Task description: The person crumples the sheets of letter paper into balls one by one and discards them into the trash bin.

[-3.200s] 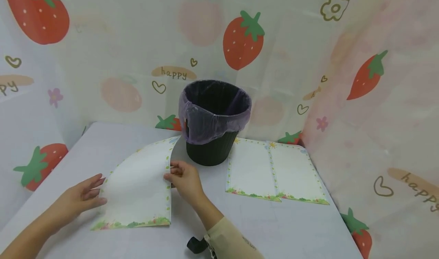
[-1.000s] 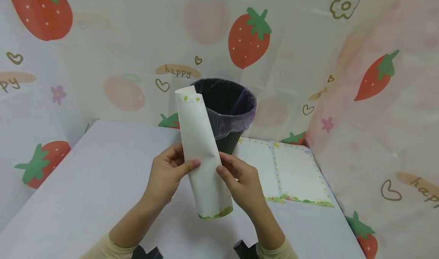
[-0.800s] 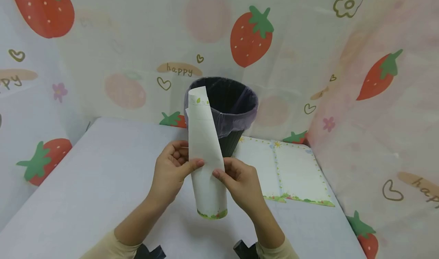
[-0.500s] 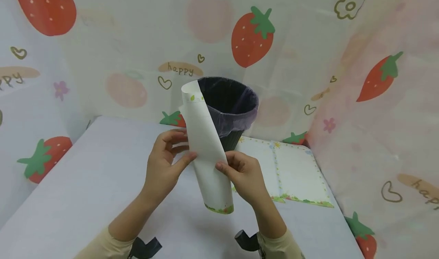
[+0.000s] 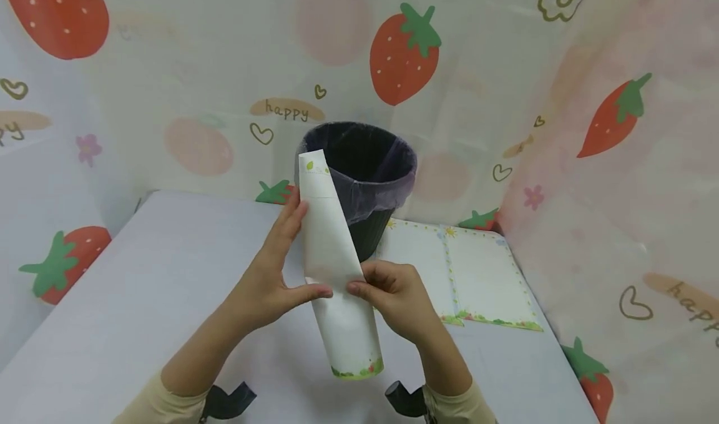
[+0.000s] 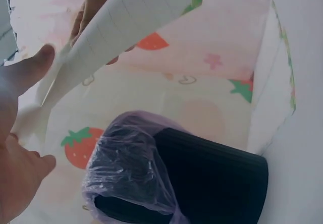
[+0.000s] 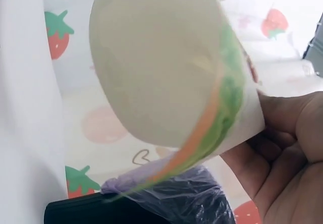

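Note:
A white sheet of paper with a printed leafy border [image 5: 337,243], rolled into a loose tapering tube, is held upright and tilted left above the table. My left hand [image 5: 266,271] lies along its left side, fingers straight and pointing up, with the straight thumb across the front. On the right edge, my right hand [image 5: 396,296] pinches the paper between thumb and curled fingers. In the right wrist view, the roll's wide lower end [image 7: 151,57] gapes open. The left wrist view shows faint lines on the paper [image 6: 116,37], between the left thumb and fingers.
Behind the roll stands a black trash bin [image 5: 373,230] with a purple liner [image 5: 373,199]. Two overlapping bordered sheets [image 5: 489,274] lie flat at the right of the white table [image 5: 168,255]. A strawberry-print curtain [image 5: 224,49] encloses the back and sides.
The flat sheet has been lifted and rolled into a tube. In the last half second, the left fingers have straightened upward along it, and the left thumb has slid lower.

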Tool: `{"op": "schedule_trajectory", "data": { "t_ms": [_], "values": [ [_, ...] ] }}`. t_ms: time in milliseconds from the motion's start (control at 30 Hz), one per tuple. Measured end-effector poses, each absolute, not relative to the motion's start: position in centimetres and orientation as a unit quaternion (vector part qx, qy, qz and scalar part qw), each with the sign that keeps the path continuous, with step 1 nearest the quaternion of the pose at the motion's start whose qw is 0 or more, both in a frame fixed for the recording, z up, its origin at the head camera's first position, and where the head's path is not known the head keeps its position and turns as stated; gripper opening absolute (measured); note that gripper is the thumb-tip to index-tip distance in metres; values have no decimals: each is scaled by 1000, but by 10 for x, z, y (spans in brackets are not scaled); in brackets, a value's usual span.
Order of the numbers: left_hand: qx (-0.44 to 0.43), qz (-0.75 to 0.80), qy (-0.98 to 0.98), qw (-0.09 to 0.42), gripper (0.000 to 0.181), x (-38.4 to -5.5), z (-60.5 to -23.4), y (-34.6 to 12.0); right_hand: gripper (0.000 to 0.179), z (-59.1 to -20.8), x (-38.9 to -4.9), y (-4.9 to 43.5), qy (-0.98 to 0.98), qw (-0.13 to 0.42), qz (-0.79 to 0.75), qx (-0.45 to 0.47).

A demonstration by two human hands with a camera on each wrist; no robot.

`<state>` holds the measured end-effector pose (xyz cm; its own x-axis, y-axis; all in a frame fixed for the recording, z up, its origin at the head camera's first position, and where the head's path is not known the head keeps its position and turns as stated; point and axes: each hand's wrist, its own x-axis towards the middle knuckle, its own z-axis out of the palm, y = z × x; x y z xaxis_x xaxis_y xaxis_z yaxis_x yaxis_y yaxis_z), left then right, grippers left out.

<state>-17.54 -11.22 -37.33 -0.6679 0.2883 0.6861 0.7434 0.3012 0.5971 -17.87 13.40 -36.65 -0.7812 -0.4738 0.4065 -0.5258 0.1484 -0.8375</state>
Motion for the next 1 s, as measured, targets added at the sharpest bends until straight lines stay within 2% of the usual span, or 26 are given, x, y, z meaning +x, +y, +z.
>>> {"op": "schedule_trajectory", "data": {
  "t_ms": [100, 200, 400, 600, 733, 900, 1000],
  "values": [
    [-320, -486, -794, 175, 140, -172, -373, -111, 4, -366, -177, 135, -744, 24, 563, 358],
    [-319, -487, -800, 149, 143, -171, -372, -109, 5, -366, -177, 135, -728, 23, 564, 388],
    [-354, -502, -777, 139, 128, -172, -375, -107, 4, -370, -182, 134, -685, 11, 567, 457],
    [-392, -547, -730, 119, 101, -174, -379, -105, 9, -373, -184, 134, -672, 7, 571, 472],
    [-385, -579, -710, 110, 71, -174, -384, -100, 9, -374, -184, 135, -678, 24, 570, 464],
    [-341, -624, -697, 95, 29, -172, -388, -92, 7, -376, -185, 134, -705, 62, 570, 418],
    [-291, -638, -705, 105, 18, -171, -390, -90, 7, -377, -185, 130, -728, 114, 560, 379]
  ]
}}
